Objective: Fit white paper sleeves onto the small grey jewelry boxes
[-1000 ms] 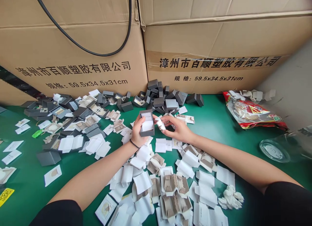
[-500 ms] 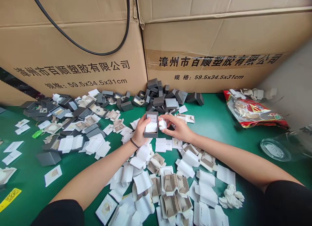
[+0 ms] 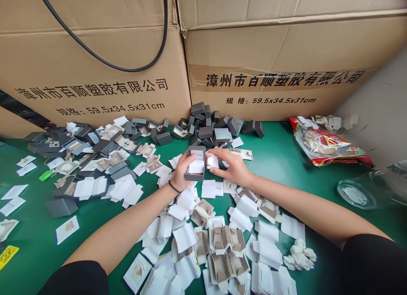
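One open grey box [image 3: 195, 178] sits in your left hand [image 3: 181, 172], gripped along its left wall; one folded white card piece [image 3: 212, 161] is pinched in your right hand [image 3: 234, 167], just right of the box. Over the last second the box has shifted right and the card piece has turned flatter, which leaves the two side by side, the card piece outside. Nearer you, loose card inserts [image 3: 229, 240] overlap too much to count. Far side, piled grey boxes [image 3: 206, 132], also uncountable, lie before two printed cartons [image 3: 121, 49]. Right: one snack bag [image 3: 330, 146], one clear jar [image 3: 358, 195], one crumpled tissue [image 3: 299, 257].
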Available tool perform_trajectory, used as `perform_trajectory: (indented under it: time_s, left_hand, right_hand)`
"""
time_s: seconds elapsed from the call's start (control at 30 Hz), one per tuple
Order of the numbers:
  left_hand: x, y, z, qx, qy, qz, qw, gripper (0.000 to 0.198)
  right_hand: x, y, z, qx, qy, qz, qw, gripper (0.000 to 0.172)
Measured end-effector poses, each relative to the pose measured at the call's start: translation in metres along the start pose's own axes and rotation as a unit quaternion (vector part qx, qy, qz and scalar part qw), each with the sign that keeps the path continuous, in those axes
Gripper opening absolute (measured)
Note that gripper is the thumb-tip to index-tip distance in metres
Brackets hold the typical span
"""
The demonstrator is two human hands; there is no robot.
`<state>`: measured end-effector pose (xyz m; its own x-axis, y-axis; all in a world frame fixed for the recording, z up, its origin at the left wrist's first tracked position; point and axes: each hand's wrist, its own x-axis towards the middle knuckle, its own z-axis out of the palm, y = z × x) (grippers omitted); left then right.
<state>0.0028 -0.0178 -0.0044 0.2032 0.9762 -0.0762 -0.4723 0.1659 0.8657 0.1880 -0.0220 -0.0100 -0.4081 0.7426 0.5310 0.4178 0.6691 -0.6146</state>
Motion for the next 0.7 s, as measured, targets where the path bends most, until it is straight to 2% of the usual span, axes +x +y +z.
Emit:
perform_trajectory:
  time_s: [0.3, 0.47, 0.6, 0.7]
  left_hand:
    - [0.0006, -0.0004, 0.0006, -0.012, -0.038, 0.006, 0.999, 0.028]
    - [0.0015, 0.0016, 0.0023, -0.008, -0.006, 0.001, 1.000, 0.026]
    - [0.0038, 0.0018, 0.0005, -0.015, 0.004, -0.028, 0.999, 0.025]
    - [0.0068, -0.0006, -0.0034, -0.016, -0.010, -0.058, 0.998, 0.023]
  right_hand:
    - [-0.0003, 0.0000, 0.0021, -0.024, 0.004, 0.008, 1.000, 0.037]
    - [-0.0006, 0.0017, 0.0022, -0.050, 0.019, 0.047, 0.997, 0.040]
    - [0.0001, 0.0013, 0.0015, -0.039, 0.019, 0.065, 0.997, 0.039]
    - [0.0011, 0.0013, 0.0014, -0.015, 0.030, 0.084, 0.996, 0.039]
